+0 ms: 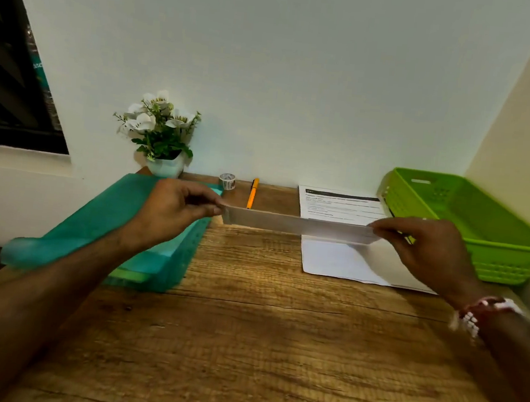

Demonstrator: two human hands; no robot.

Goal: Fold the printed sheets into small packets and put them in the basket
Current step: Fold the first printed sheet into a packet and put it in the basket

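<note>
Pinching a folded sheet's (300, 226) ends, the left hand (171, 210) and right hand (429, 247) hold it above the bench (243, 329), between teal tray (169, 256) and green basket (513, 250).

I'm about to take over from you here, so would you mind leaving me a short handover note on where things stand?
Left hand and right hand each pinch one end of a folded strip of paper, held above the table.
More printed sheets lie flat beside the green basket; no packet shows inside it.
Done: this sheet is partly folded.
Left: fold the strip down to a packet, drop it in, then do the remaining sheets.
</note>
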